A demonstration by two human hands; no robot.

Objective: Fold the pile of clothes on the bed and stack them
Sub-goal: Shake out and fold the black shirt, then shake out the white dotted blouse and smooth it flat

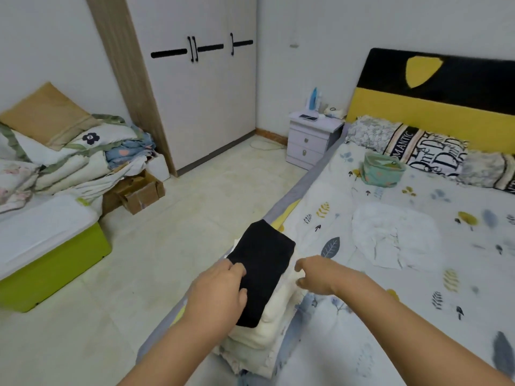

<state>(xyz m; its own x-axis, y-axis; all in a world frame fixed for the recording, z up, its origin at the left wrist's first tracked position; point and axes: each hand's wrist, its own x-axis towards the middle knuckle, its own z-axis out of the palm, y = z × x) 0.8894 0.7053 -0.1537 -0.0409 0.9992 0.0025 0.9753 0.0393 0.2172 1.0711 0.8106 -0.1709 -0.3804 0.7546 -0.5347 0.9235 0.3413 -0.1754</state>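
At the near edge of the bed [390,344], a folded black garment [263,270] lay on top of a stack of folded cream and white clothes [267,330]. The left hand [220,291] rested on the left side of the black garment, fingers fairly straight and laid flat upon it, with nothing gripped. The right hand [317,274] was just to the right of the same garment, above the cream layers, fingers loosely curled and holding nothing; whether its fingertips touched the stack could not be told.

Beyond the right hand, well apart from it, a crumpled white garment [390,238] lay unfolded on the leaf-patterned sheet. Farther still in that direction, a teal fabric basket [381,169] stood near the patterned pillows [423,151] against the black and yellow headboard [434,90].

Beyond the left hand, across the tiled floor [195,207], stood a white wardrobe [200,101] and a small white bedside cabinet [310,140]. Far to the left of that hand, heaped bedding [69,160] lay over cardboard boxes [142,190] beside a green storage box [55,263] with a white lid.
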